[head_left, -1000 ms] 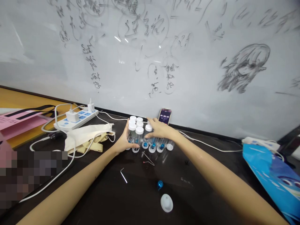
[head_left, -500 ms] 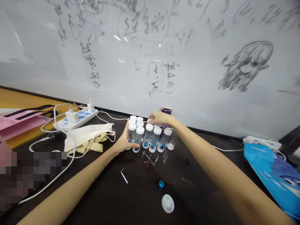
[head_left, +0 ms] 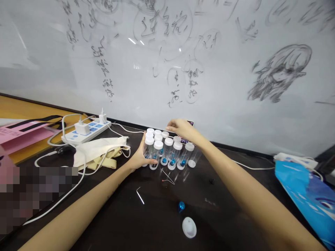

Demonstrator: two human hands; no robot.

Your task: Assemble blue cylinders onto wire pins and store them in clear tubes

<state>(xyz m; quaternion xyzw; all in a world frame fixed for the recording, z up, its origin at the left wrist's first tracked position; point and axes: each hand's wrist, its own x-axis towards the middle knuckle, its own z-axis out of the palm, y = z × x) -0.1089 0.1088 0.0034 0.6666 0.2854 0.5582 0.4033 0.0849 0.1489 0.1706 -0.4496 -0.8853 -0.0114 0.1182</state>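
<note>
A cluster of clear tubes with white caps (head_left: 157, 145) stands upright on the dark table, several holding small blue pieces near the bottom. My left hand (head_left: 138, 158) grips the cluster's left side, thumb across the front, fingers up along the far left. Over the back row hovers my right hand (head_left: 181, 128), its fingers loosely bent, no object visible in them. Just below its fingertips is a back-row white cap (head_left: 165, 134). At the right end, a tube has a white base (head_left: 192, 163). Nearer me lie a blue ball-like piece (head_left: 181, 206) and a round white lid (head_left: 189, 227).
An L-shaped hex key (head_left: 140, 196) and a thin bent wire (head_left: 169, 177) lie before the tubes. Behind my right hand is a phone (head_left: 184, 140). Left are a power strip (head_left: 90, 130), cables and a cream cloth bag (head_left: 98, 151); right, a blue packet (head_left: 298, 188).
My right hand has risen off a back-row cap and moved slightly right, leaving that tube standing in the cluster. My left hand keeps its hold. The view has shifted slightly.
</note>
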